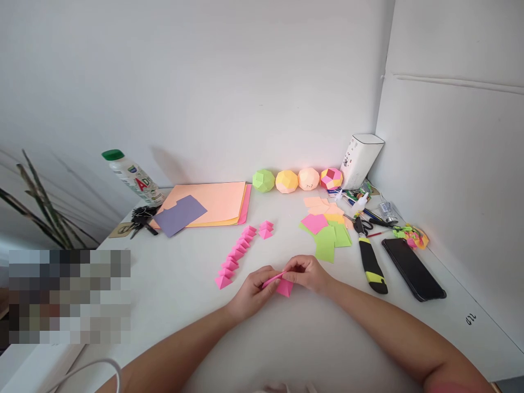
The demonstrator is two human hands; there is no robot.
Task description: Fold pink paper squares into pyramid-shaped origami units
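Note:
Between my two hands is a pink sheet of paper (pixel 285 288) with a fold along its upper side. My left hand (pixel 256 290) pinches the folded edge from the left. From the right, my right hand (pixel 307 273) grips the same edge, thumb in front and fingers behind. A triangular flap of the paper hangs below my fingertips. Just beyond my left hand, several folded pink paper pieces (pixel 236 252) lie in a slanting row. Another small folded pink piece (pixel 266 229) sits apart from that row, to its right.
Paper polyhedra (pixel 286 181) line the wall. Coloured sheets (pixel 204 202) lie at back left beside a tilted bottle (pixel 135 177). Loose green, pink and peach papers (pixel 325 244) are right of centre. Scissors (pixel 362 225), a utility knife (pixel 372 265) and a black phone (pixel 413 268) occupy the right side.

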